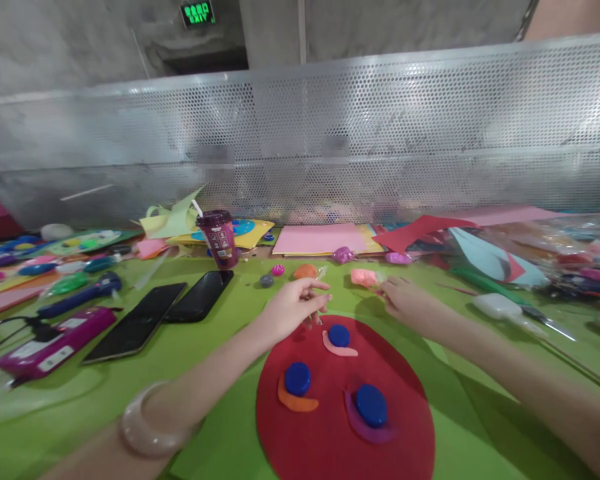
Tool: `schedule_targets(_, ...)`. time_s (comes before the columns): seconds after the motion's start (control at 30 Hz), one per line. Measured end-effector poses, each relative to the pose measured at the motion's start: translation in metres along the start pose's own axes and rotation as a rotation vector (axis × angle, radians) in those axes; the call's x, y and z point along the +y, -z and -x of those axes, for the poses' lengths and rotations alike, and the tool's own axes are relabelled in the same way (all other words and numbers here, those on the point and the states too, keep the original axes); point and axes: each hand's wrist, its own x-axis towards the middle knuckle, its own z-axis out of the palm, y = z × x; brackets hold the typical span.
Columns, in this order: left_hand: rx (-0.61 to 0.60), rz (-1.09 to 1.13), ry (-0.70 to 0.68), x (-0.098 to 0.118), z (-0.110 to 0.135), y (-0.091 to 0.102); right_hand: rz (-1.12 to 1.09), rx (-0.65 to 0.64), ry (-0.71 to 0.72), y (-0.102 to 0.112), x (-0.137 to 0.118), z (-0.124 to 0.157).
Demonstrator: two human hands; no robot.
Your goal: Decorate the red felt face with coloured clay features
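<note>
A large red paper circle (pixel 400 373) lies in front of me on green paper. Three round blue discs sit on it: one at the top (pixel 339 335), one on the left (pixel 298 379) and one on the right (pixel 371 405). Curved strips of clay hug them, pink (pixel 341 349), orange (pixel 297 402) and purple (pixel 367 430). My left hand (pixel 296 305) hovers over the circle's far edge, fingers apart and holding nothing. My right hand (pixel 405 299) pinches the plastic wrapper of a packet of pink clay (pixel 364 277) beyond the circle.
Two dark phones (pixel 137 322) and a purple power strip (pixel 60 343) lie at left. Behind them stands a purple cup (pixel 219 239) with a straw. Orange clay (pixel 305 271) sits past my left hand. Scissors (pixel 545 321) and a white clay packet (pixel 497 305) lie at right.
</note>
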Motion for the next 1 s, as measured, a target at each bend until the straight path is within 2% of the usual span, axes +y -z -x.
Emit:
schedule_targets(0.1, 0.015, 0.018, 0.008, -0.001, 0.000, -0.001, 0.049, 0.044, -0.057, 0.013, -0.003, -0.006)
schedule_targets(0.23, 0.008, 0.029, 0.036, 0.000, 0.000, -0.003, -0.106, 0.035, -0.177, 0.025, -0.026, -0.008)
schedule_targets(0.3, 0.015, 0.035, 0.031, 0.000, -0.001, -0.003, -0.254, 0.006, -0.187, 0.028, -0.042, -0.005)
schedule_targets(0.37, 0.031, 0.039, 0.022, -0.002, -0.002, -0.002, -0.504, -0.040, -0.165, 0.031, -0.058, -0.001)
schedule_targets(0.47, 0.044, 0.033, 0.017, -0.004, -0.003, -0.001, -0.888, -0.199, -0.134, 0.034, -0.076, 0.005)
schedule_targets(0.53, 0.040, 0.019, 0.018, -0.005, -0.004, -0.002, -1.021, -0.331, -0.148, 0.034, -0.084, 0.009)
schedule_targets(0.63, 0.054, -0.006, 0.020, -0.004, -0.004, -0.002, -1.029, -0.456, -0.204, 0.033, -0.089, 0.012)
schedule_targets(0.77, 0.043, -0.051, -0.008, 0.004, 0.002, 0.000, -0.890, -0.453, -0.274, 0.033, -0.089, 0.012)
schedule_targets(0.9, -0.140, -0.268, -0.175, 0.019, 0.020, 0.004, -0.849, -0.420, -0.262, 0.031, -0.085, 0.012)
schedule_targets(1.0, -0.272, -0.428, -0.212, 0.026, 0.032, 0.005, -0.899, -0.429, -0.279, 0.025, -0.083, 0.011)
